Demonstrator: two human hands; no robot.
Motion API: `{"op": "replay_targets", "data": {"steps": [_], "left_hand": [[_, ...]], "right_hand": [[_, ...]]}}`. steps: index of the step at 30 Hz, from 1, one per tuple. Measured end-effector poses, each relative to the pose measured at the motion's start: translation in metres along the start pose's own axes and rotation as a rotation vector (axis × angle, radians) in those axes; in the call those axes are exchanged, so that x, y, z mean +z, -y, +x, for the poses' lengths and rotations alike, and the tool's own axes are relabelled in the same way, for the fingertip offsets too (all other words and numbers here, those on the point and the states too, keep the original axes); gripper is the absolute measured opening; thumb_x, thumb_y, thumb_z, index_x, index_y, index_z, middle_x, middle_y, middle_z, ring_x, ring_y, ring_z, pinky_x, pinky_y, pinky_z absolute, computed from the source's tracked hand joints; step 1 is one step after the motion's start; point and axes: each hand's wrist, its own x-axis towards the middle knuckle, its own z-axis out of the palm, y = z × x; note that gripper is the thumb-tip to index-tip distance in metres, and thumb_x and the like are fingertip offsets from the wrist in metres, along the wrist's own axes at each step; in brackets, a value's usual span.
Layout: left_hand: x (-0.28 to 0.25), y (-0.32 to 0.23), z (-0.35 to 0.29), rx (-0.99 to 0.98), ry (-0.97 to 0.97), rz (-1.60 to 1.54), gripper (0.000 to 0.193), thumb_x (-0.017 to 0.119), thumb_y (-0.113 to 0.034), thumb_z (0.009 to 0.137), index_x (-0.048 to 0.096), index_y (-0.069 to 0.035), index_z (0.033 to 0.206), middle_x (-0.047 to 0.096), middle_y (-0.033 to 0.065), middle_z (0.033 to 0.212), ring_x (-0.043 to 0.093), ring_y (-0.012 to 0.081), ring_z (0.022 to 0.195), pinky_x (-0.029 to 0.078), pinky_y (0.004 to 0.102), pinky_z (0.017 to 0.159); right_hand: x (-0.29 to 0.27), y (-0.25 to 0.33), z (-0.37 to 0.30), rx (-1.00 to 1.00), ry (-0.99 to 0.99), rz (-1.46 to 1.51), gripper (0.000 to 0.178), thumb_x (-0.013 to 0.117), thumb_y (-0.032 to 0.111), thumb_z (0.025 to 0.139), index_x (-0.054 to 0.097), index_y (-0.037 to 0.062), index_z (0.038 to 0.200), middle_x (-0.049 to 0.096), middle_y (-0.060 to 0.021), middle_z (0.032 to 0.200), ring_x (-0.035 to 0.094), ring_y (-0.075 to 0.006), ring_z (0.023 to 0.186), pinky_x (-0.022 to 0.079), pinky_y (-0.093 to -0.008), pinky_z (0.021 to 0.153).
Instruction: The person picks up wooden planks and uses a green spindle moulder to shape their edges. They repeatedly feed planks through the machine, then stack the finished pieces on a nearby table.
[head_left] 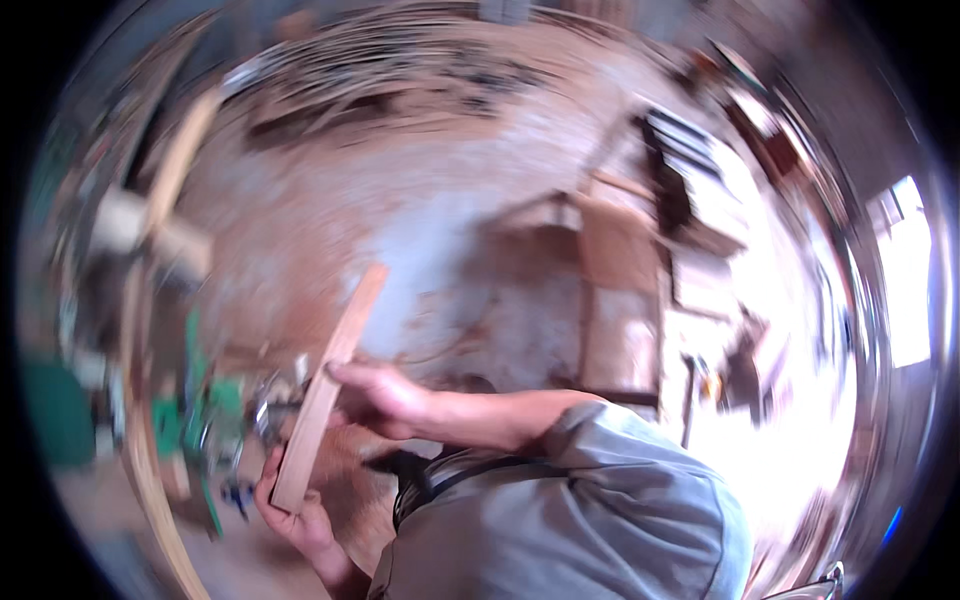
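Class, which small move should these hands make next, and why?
Perhaps slide the upper bare hand along the pale reddish-brown wooden strip toward its free upper end; the lower bare hand holds the opposite end, while the upper grips near the middle, leaving the far portion unsupported.

At eight o'clock in my view, my wooden strip [318, 400] is showing pale pinkish tan, warming to orange at its one-o'clock end. Farther out that way, a metal frame [168, 425] is showing bright green. At five o'clock my shirt [600, 520] is looking plain soft grey. Toward ten o'clock a long plank [185, 150] is glowing yellowish tan. The floor [290, 210] is displaying mottled pinkish brown, turning pale bluish white near eleven. At two o'clock a bench covering [615, 245] is appearing brown, and beyond it a stack [690, 150] is wearing white and black bands. At three, the window [905, 290] is blazing white.
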Motion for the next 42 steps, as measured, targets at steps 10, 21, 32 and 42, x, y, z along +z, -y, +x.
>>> {"op": "replay_targets", "data": {"steps": [10, 21, 32, 42], "left_hand": [[0.258, 0.067, 0.014, -0.363, 0.770, 0.200, 0.042, 0.062, 0.004, 0.079, 0.048, 0.004, 0.119, 0.057, 0.0116, 0.107, 0.056, 0.0171, 0.095, 0.046, 0.0297, 0.083], [0.357, 0.098, -0.010, -0.169, 1.185, 0.384, 0.023, 0.061, -0.003, 0.081, 0.060, 0.004, 0.104, 0.065, 0.0141, 0.092, 0.064, 0.0210, 0.083, 0.050, 0.0321, 0.077], [0.124, 0.135, -0.023, -0.956, 0.565, 0.841, 0.015, 0.056, -0.011, 0.083, 0.063, 0.002, 0.086, 0.061, 0.0076, 0.080, 0.053, 0.0124, 0.061, 0.043, 0.0244, 0.050], [0.094, 0.133, -0.103, -1.248, 0.572, 1.068, 0.012, 0.058, -0.012, 0.081, 0.062, -0.001, 0.086, 0.060, 0.0080, 0.078, 0.055, 0.0171, 0.064, 0.045, 0.0300, 0.054]], "right_hand": [[-0.166, 0.145, -0.187, -0.750, -0.699, -0.063, 0.030, 0.058, 0.026, 0.088, 0.048, 0.0050, 0.107, 0.053, -0.0033, 0.086, 0.053, -0.0128, 0.072, 0.050, -0.0293, 0.059], [-0.292, 0.193, -0.379, -0.992, -1.299, -0.037, 0.031, 0.057, 0.031, 0.087, 0.052, 0.0026, 0.100, 0.061, -0.0098, 0.081, 0.060, -0.0199, 0.067, 0.051, -0.0341, 0.053], [-0.464, 0.389, -0.488, -0.940, -1.784, -0.056, 0.029, 0.063, 0.031, 0.084, 0.059, 0.0027, 0.080, 0.050, -0.0059, 0.068, 0.046, -0.0184, 0.055, 0.041, -0.0356, 0.044], [-0.583, 0.451, -0.526, -0.794, -1.974, -0.036, 0.035, 0.062, 0.020, 0.084, 0.053, -0.0076, 0.104, 0.057, -0.0180, 0.100, 0.060, -0.0320, 0.083, 0.054, -0.0517, 0.064]]}}
